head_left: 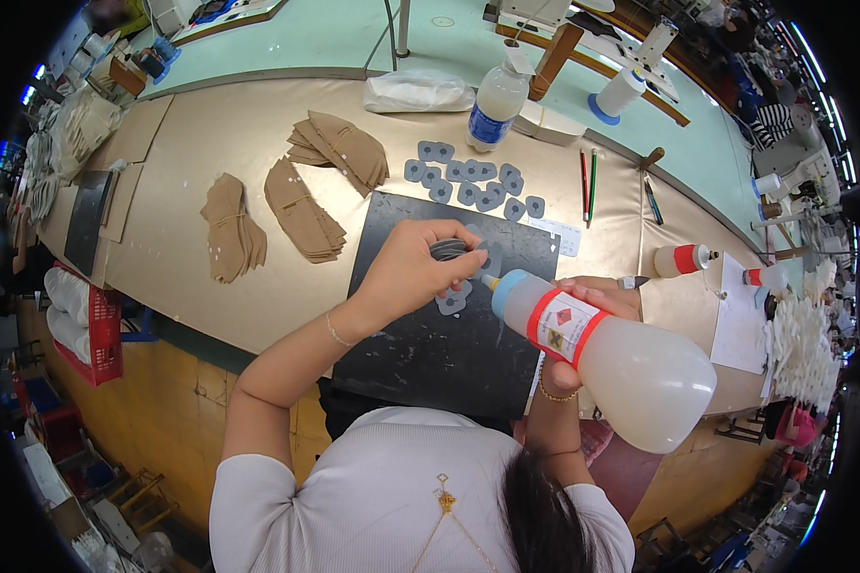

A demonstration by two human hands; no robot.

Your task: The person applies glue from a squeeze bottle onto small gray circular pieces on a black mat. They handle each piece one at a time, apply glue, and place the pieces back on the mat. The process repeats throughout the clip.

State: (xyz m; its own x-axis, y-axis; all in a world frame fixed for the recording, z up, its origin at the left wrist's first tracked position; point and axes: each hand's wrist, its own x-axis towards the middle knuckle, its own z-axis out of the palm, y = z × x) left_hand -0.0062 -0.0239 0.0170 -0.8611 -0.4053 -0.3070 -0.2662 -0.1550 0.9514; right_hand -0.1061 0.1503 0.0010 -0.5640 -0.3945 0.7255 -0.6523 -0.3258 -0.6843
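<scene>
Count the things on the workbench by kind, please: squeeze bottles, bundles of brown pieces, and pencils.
Squeeze bottles: 4 (held bottle, tall bottle, red-capped bottles and)
Brown bundles: 4 ()
Pencils: 2 ()
Total: 10

A translucent squeeze bottle [612, 358], blue nozzle, lies tilted toward small grey pieces [452, 302].

Workshop: cut leather pieces [301, 210], workbench [210, 134]
</scene>
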